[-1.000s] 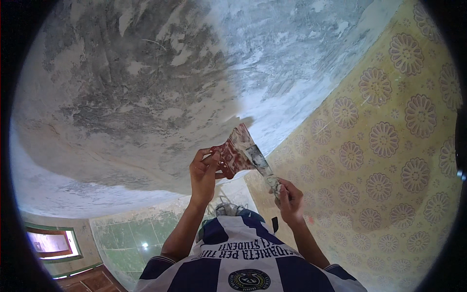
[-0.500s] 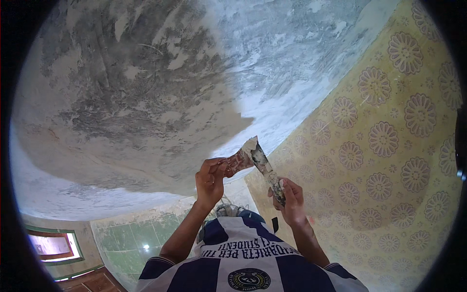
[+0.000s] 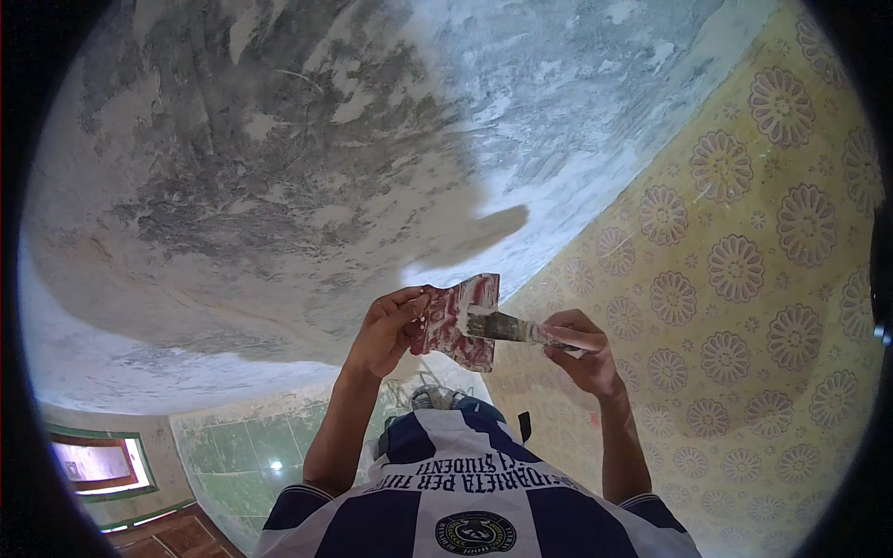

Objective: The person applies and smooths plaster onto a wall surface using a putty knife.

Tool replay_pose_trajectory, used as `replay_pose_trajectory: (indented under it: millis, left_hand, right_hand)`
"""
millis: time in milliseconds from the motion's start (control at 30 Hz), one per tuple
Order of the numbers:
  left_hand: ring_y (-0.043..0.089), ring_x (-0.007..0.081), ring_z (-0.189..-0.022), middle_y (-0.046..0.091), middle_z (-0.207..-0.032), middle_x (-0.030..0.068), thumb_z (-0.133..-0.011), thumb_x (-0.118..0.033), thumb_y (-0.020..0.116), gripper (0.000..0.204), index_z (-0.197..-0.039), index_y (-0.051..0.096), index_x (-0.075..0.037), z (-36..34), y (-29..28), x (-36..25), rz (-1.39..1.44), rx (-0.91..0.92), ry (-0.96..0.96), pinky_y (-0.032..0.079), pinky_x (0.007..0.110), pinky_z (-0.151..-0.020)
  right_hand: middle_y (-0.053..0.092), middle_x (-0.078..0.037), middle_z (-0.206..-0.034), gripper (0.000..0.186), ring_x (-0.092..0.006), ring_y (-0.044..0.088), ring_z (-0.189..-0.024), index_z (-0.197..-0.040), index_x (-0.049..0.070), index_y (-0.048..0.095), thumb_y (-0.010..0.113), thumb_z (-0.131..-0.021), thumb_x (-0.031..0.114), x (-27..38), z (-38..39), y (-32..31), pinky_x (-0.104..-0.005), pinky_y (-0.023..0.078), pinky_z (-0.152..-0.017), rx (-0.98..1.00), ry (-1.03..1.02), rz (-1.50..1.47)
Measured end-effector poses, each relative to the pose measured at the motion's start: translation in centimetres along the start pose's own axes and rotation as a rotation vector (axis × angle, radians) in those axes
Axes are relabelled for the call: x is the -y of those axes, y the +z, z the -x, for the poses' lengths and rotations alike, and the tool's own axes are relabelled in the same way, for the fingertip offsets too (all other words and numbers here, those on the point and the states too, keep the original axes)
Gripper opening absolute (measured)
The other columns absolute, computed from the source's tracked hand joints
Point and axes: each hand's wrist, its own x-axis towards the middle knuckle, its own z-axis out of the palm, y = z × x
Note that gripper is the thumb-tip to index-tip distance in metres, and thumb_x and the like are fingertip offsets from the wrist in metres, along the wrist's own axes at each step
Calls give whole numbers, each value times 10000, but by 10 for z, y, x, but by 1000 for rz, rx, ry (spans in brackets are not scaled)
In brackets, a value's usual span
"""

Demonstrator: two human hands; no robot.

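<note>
Scraper [image 3: 510, 327] against red spreader [image 3: 448, 322]

At mid-frame, the fingers of the left hand [image 3: 376, 337] hide the left end of the red spreader [image 3: 452, 321]. The right hand [image 3: 588, 358] covers much of the handle of the putty knife [image 3: 502, 325], and whitish paste masks its blade edge. Below centre, the striped shirt [image 3: 465, 474] hides part of the shoes [image 3: 435, 399] and runs off the bottom edge. The brown door [image 3: 172, 538] at lower left is cut off, and the view through the window [image 3: 100, 464] is too small to read. The dark rim crops the flowered wall [image 3: 707, 307] at right.
</note>
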Motion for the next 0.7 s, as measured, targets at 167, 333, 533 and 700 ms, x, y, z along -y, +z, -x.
replay_pose_trajectory:
  millis: [167, 333, 533, 700]
  left_hand:
    - [614, 68, -593, 701, -892, 35, -1021, -164, 590, 265, -1193, 628, 33, 2, -12, 8, 50, -12, -34, 466, 225, -469]
    - [630, 59, -616, 719, -951, 44, -1017, -158, 595, 275, -1213, 622, 33, 0, -8, 2, 44, 0, 8, 462, 219, -458]
    - [581, 81, -522, 696, -875, 49, -1010, -167, 613, 302, -1235, 625, 35, -5, 5, 4, 5, 43, -108, 440, 246, -440]
    - [577, 69, -524, 701, -876, 39, -1010, -167, 612, 314, -1251, 616, 35, -2, 3, 1, 33, -9, -83, 431, 238, -443]
  right_hand:
    - [643, -94, -1159, 495, -183, 639, -992, -1215, 120, 724, 754, -787, -126, -3, 7, -21, -295, 534, -813, -24, -45, 77]
    - [643, -109, -1163, 496, -201, 628, -1031, -1235, 98, 706, 747, -792, -121, -8, 11, -20, -309, 532, -832, -107, -80, -4]
    - [642, -111, -1165, 483, -215, 621, -1061, -1210, 86, 717, 761, -775, -120, 3, -9, 21, -320, 522, -849, -114, -36, -124]
    - [642, -123, -1180, 481, -220, 624, -1068, -1196, 91, 724, 768, -769, -126, -7, -4, 17, -323, 530, -840, -68, -76, -124]
